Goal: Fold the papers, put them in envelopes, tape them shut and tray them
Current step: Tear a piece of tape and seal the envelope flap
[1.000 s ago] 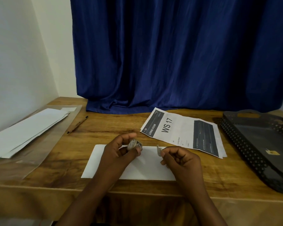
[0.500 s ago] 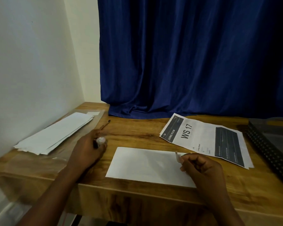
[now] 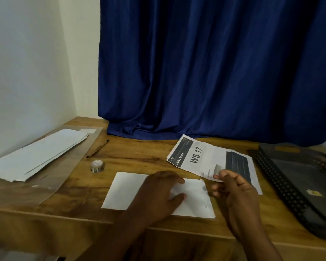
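The tape roll (image 3: 97, 166) had just left the left hand (image 3: 158, 193) and now sat by itself on the table (image 3: 139, 159), a little to the left of and beyond the envelope (image 3: 124, 191). That hand had come back and lay flat on the envelope, fingers spread and pressing it down near the table's near edge. The right hand (image 3: 235, 191) still pinched a short strip of tape (image 3: 217, 169) between thumb and fingertips, held up just right of the envelope's right end. Judging from this, the tape was cut and ready, and sealing the envelope was the step in hand.

Beyond the right hand lay the printed sheets (image 3: 198, 157), still flat and unfolded. The dark tray (image 3: 290, 185) waited at the far right, well apart from the envelope. A stack of spare envelopes (image 3: 36, 157) rested at the left on a clear plastic sleeve (image 3: 64, 178), with a pen (image 3: 97, 148) beside it. Nothing lay between the strip and the envelope.
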{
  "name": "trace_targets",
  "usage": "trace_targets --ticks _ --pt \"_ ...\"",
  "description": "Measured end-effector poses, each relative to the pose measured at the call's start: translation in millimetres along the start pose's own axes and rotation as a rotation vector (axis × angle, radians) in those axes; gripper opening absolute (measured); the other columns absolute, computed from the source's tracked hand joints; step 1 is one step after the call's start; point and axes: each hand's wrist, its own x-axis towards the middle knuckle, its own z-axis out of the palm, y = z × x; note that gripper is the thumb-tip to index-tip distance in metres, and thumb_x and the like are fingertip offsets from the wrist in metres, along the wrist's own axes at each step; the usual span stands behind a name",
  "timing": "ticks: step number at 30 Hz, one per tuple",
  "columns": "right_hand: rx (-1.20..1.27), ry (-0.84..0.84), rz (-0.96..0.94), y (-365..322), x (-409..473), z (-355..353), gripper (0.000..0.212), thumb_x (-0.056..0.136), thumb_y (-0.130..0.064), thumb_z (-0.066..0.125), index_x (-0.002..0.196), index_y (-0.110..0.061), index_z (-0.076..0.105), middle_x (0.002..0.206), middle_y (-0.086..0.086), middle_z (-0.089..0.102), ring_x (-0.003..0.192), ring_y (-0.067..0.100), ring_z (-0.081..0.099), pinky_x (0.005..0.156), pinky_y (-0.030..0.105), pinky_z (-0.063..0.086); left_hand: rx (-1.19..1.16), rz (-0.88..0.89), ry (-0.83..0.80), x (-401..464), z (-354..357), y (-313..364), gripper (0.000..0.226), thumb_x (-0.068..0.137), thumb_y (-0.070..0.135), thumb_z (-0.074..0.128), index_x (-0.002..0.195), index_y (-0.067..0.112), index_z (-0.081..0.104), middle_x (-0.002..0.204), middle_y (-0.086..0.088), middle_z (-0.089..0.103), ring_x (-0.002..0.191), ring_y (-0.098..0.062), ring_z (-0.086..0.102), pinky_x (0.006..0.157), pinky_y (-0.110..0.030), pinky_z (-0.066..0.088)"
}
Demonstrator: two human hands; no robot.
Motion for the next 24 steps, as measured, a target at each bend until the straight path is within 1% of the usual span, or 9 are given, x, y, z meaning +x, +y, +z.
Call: trace_targets --ticks 3,5,7,9,11,13,15,20,24 --pt "-0.344 -0.021 -0.175 1 9 -4 0.018 0.080 -0.048 0.070 0.094 -0.039 0.076 0.086 -0.006 0.077 0.079 0.015 0.074 0.064 0.030 0.064 0.035 0.016 -0.009 3 15 2 0.049 0.098 0.061 0.048 0.141 0.039 0.050 0.149 0.019 0.048 0.132 -0.001 0.043 0.117 -0.024 0.031" --pt "-0.557 -0.085 -0.256 4 14 -3 0.014 0.087 -0.047 0.066 0.097 -0.043 0.074 0.090 -0.018 0.075 0.083 0.004 0.072 0.065 0.027 0.063 0.057 0.016 0.002 2 20 -1 0.053 0.101 0.058 0.045 0.149 0.036 0.040 0.154 0.014 0.043 0.139 -0.005 0.039 0.120 -0.028 0.030" --pt "-0.772 -0.180 -0.365 7 16 0 0.016 0.090 -0.052 0.063 0.099 -0.045 0.073 0.095 -0.028 0.072 0.087 -0.004 0.068 0.068 0.020 0.060 0.028 -0.015 0.003 0 22 -2 0.061 0.101 0.056 0.046 0.155 0.036 0.025 0.157 0.011 0.040 0.141 -0.009 0.039 0.118 -0.030 0.035" --pt "-0.993 -0.257 -0.532 8 18 4 0.026 0.092 -0.059 0.054 0.103 -0.044 0.072 0.099 -0.030 0.070 0.087 -0.007 0.066 0.068 0.015 0.057 -0.005 -0.034 0.003 -2 22 -3 0.069 0.100 0.056 0.048 0.156 0.036 0.015 0.157 0.009 0.039 0.139 -0.010 0.041 0.115 -0.029 0.039" --pt "-1.151 -0.298 -0.678 8 18 11 0.031 0.093 -0.059 0.049 0.104 -0.041 0.072 0.100 -0.024 0.072 0.082 -0.005 0.065 0.066 0.016 0.057 -0.008 -0.036 0.002 -4 22 -3 0.074 0.099 0.057 0.049 0.158 0.035 0.010 0.159 0.007 0.035 0.138 -0.010 0.041 0.113 -0.027 0.040" --pt "-1.227 -0.307 -0.781 9 18 17 0.025 0.094 -0.053 0.055 0.102 -0.038 0.073 0.097 -0.017 0.074 0.080 -0.002 0.065 0.064 0.022 0.057 0.007 -0.032 0.007 -4 22 -5 0.076 0.098 0.059 0.049 0.159 0.034 0.010 0.162 0.007 0.031 0.142 -0.011 0.038 0.115 -0.026 0.036" --pt "-1.261 -0.317 -0.831 12 18 20 0.016 0.093 -0.045 0.064 0.098 -0.035 0.075 0.094 -0.014 0.075 0.080 0.003 0.067 0.062 0.025 0.057 0.028 -0.027 0.012 -3 22 -5 0.075 0.098 0.060 0.048 0.159 0.033 0.013 0.164 0.007 0.029 0.146 -0.011 0.034 0.116 -0.024 0.030" --pt "-1.297 -0.320 -0.854 16 18 20 0.011 0.091 -0.039 0.066 0.093 -0.032 0.074 0.087 -0.012 0.074 0.077 0.007 0.067 0.058 0.026 0.056 0.063 0.004 0.013 -3 24 -4 0.069 0.098 0.059 0.047 0.156 0.035 0.019 0.164 0.008 0.029 0.146 -0.012 0.033 0.117 -0.025 0.029" --pt "-1.302 -0.350 -0.838 21 19 17 0.009 0.091 -0.037 0.068 0.094 -0.032 0.074 0.089 -0.012 0.075 0.078 0.006 0.067 0.060 0.026 0.057 0.057 -0.001 -0.003 -3 23 -4 0.066 0.099 0.058 0.047 0.156 0.034 0.023 0.163 0.008 0.029 0.147 -0.013 0.031 0.119 -0.028 0.029"
